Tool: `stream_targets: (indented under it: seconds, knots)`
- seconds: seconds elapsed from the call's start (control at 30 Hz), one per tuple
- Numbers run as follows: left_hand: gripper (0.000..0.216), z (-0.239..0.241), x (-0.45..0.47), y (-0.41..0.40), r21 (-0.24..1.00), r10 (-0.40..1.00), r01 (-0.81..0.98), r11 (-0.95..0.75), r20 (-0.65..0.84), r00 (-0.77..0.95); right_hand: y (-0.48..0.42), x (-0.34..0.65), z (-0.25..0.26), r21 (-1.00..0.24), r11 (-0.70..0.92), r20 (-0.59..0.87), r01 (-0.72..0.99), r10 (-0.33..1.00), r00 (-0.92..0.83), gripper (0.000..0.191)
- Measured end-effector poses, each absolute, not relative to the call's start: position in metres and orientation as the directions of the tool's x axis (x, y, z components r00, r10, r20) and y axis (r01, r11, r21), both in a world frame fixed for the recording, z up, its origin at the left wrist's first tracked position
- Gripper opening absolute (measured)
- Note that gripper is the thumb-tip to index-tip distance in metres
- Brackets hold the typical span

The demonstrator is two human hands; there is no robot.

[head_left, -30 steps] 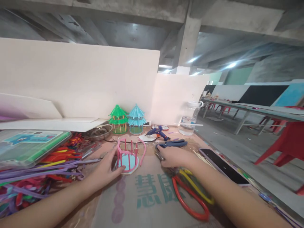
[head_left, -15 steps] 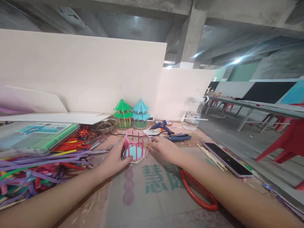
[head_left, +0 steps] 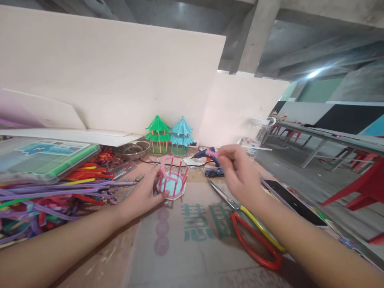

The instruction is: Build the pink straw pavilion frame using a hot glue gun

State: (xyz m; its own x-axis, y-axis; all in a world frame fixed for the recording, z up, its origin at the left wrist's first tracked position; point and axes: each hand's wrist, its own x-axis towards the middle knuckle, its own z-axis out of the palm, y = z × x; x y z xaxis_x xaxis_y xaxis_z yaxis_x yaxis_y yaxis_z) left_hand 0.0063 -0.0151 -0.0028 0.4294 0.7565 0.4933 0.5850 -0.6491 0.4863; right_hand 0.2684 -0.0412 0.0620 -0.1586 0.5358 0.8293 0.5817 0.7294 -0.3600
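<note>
Gripping left hand (head_left: 147, 193): thumb and fingers pinching the pink-posted octagonal frame with pale-blue base (head_left: 172, 185), at the far edge of the grey printed sheet (head_left: 180, 264).
Right hand (head_left: 237, 170): fingertips pinched on a short pink strip (head_left: 212, 153), before the dark-blue glue gun (head_left: 199, 154).
Red-and-yellow-handled metal scissors (head_left: 233, 205): lying below the right hand.

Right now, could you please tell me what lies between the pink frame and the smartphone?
In the head view, the scissors lie between the pink frame and the smartphone; the right hand also extends across that stretch.
</note>
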Motion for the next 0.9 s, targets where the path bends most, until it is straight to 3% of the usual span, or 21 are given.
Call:
stream_targets:
  seconds: [0.07, 0.2, 0.4, 0.5, 0.7, 0.9]
  knots:
    - [0.058, -0.002, 0.006, -0.016, 0.413, 0.714, 0.597, -0.688, 0.536, 0.451, -0.05, 0.271, 0.079, -0.428, 0.669, 0.79, 0.608, 0.604, -0.107, 0.012]
    - [0.065, -0.001, 0.004, -0.019, 0.243, 0.632, 0.641, -0.728, 0.599, 0.491, -0.048, 0.274, 0.084, -0.527, 0.568, 0.591, 0.632, 0.78, -0.209, 0.022]
    - [0.063, 0.002, 0.004, -0.023, 0.041, 0.508, 0.651, -0.758, 0.662, 0.55, -0.036, 0.266, 0.067, -0.506, 0.47, 0.336, 0.723, 0.88, -0.337, 0.042]
    - [0.061, 0.003, 0.005, -0.023, -0.037, 0.456, 0.656, -0.753, 0.69, 0.562, -0.036, 0.26, 0.059, -0.519, 0.485, 0.322, 0.704, 0.873, -0.365, 0.044]
    - [0.063, 0.002, 0.008, -0.026, -0.153, 0.375, 0.652, -0.742, 0.712, 0.594, -0.035, 0.25, 0.043, -0.528, 0.537, 0.442, 0.658, 0.835, -0.327, 0.019]
    - [0.062, 0.0, 0.007, -0.027, -0.133, 0.396, 0.661, -0.739, 0.708, 0.585, -0.033, 0.25, 0.043, -0.588, 0.536, 0.439, 0.606, 0.841, -0.317, 0.021]
